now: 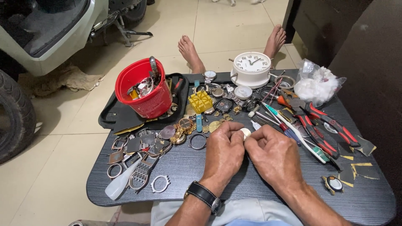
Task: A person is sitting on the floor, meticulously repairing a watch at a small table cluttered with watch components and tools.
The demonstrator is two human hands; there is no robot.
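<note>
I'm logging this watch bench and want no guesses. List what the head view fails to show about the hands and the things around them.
- Small pale round piece: mostly covered by the left hand and right hand; its kind is unclear.
- Red bucket: contents are a tangle, too small to sort.
- Watch parts by the yellow box: too small to identify.
- Black table: near edge hidden by the forearms.

A room with a shiny floor

Pale cream floor tiles [176, 37]. A white scooter [50, 29] and its black tyre [14, 117] stand left. Dark cupboards [360, 46] stand right. A crumpled rag [67, 79] lies nearby.
</note>
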